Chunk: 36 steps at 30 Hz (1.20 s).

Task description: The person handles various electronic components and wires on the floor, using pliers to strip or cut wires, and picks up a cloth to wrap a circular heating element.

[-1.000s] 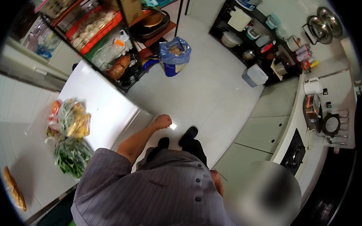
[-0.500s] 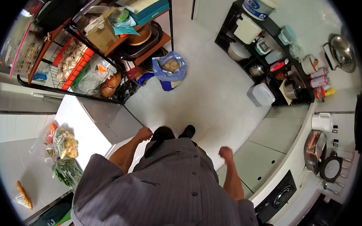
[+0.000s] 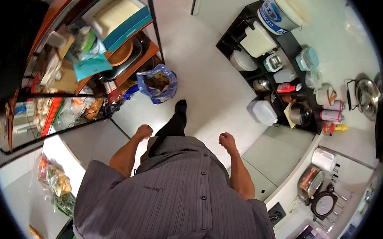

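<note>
My left hand [image 3: 144, 131] hangs beside my left thigh, fingers curled in, with nothing seen in it. My right hand [image 3: 227, 141] hangs apart from my body, loosely fisted and also without anything visible in it. Neither hand touches an object. A blue plastic bag [image 3: 169, 90], open at the top with brownish round lumps inside, stands on the floor ahead of my left hand. Pale cabinet doors [image 3: 279, 154] are the nearest things to the right hand. One dark-clad foot [image 3: 181, 105] is stepping forward.
On the left stands a shelf rack [image 3: 153, 48] with a teal box [image 3: 133, 27], bags and garlic. A white surface [image 3: 57, 150] beside me bears bagged vegetables [image 3: 56, 180]. A black shelf [image 3: 223, 44] holds containers at the right; a clear jug [image 3: 263, 112] stands by it. The counter [image 3: 297, 182] curves along my right.
I have walked forward; the rack, blue bag and black shelf are closer. My left hand has swung slightly left and my right hand forward and inward. Both remain curled.
</note>
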Tool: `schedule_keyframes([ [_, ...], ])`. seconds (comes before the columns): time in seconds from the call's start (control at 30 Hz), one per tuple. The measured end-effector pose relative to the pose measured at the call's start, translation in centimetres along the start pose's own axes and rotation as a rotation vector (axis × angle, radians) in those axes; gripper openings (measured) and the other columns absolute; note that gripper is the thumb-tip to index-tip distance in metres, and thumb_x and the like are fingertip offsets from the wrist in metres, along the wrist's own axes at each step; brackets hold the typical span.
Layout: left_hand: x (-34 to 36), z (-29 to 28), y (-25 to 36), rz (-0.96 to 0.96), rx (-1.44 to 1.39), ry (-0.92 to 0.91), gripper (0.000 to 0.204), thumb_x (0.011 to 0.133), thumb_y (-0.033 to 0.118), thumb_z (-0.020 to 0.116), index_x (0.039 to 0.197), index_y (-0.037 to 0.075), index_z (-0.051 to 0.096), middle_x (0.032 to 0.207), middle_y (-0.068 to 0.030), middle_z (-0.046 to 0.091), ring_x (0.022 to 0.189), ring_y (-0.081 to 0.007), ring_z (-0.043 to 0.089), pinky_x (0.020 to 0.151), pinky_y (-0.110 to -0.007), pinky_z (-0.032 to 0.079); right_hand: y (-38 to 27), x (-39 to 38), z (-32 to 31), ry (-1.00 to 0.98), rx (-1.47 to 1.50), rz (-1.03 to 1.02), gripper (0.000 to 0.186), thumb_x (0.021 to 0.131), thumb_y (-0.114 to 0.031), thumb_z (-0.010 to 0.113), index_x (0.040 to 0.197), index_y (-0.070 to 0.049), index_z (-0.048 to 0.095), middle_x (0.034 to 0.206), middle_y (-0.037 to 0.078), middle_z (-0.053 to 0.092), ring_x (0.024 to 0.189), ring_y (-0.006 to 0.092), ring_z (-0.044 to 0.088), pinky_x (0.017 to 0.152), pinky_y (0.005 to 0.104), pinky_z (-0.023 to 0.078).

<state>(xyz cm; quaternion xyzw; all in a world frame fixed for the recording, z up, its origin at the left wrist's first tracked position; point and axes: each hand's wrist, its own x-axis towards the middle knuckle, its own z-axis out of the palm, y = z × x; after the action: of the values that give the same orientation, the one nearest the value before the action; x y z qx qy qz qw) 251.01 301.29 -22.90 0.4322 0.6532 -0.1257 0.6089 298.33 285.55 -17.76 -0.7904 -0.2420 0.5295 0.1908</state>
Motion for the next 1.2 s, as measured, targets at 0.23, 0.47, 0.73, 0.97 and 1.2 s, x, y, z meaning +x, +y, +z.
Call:
schedule_keyframes([
  [0.23,8.1,-6.4,15.8,0.251,-0.192,-0.069,0.018,0.082,0.021,0.061,0.082,0.003,0.065,0.069,-0.0069,0.064,0.056,-0.0175,0.060,0.049,-0.032,0.047,-0.6,5.4,-4.8,-0.045,-0.058,0.051,0.022,0.086,-0.019,0.059,0.092,0.000,0.069,0.076,0.010,0.069,0.062,0.0175,0.067,0.058,0.0332,0.053],
  [0.47,11.8,-10.0,34.1,0.391,-0.121,0.062,0.023,0.081,0.020,0.061,0.084,-0.001,0.068,0.072,-0.0088,0.068,0.063,-0.0176,0.064,0.057,-0.032,0.050,-13.5,14.2,-9.7,-0.069,-0.045,0.106,0.019,0.087,-0.017,0.060,0.096,-0.001,0.066,0.079,0.006,0.065,0.066,0.0152,0.062,0.058,0.0274,0.049],
  [0.73,17.3,-12.0,39.9,0.271,-0.279,0.094,0.019,0.077,0.018,0.060,0.074,0.001,0.068,0.065,-0.0074,0.065,0.057,-0.0177,0.062,0.056,-0.031,0.048,-36.2,32.5,-14.3,-0.260,-0.212,-0.085,0.038,0.088,-0.033,0.069,0.106,-0.001,0.065,0.087,0.005,0.067,0.071,0.0122,0.062,0.061,0.0267,0.049],
  [0.97,15.1,-14.3,41.7,0.032,-0.467,0.247,0.018,0.090,0.020,0.060,0.084,0.003,0.065,0.066,-0.0034,0.060,0.054,-0.0112,0.055,0.047,-0.026,0.042,-61.2,45.8,-11.4,-0.429,-0.474,-0.423,0.047,0.083,-0.036,0.067,0.107,0.004,0.067,0.087,0.013,0.071,0.075,0.0204,0.067,0.071,0.0344,0.053],
  [1.2,18.7,-14.5,44.3,-0.007,-0.731,0.398,0.023,0.085,0.025,0.067,0.083,0.003,0.068,0.076,-0.0054,0.066,0.066,-0.0145,0.061,0.061,-0.028,0.048,-74.0,53.7,-4.2,-0.585,-0.707,-0.543,0.037,0.084,-0.029,0.063,0.102,0.003,0.068,0.085,0.010,0.070,0.073,0.0179,0.067,0.068,0.0334,0.053],
])
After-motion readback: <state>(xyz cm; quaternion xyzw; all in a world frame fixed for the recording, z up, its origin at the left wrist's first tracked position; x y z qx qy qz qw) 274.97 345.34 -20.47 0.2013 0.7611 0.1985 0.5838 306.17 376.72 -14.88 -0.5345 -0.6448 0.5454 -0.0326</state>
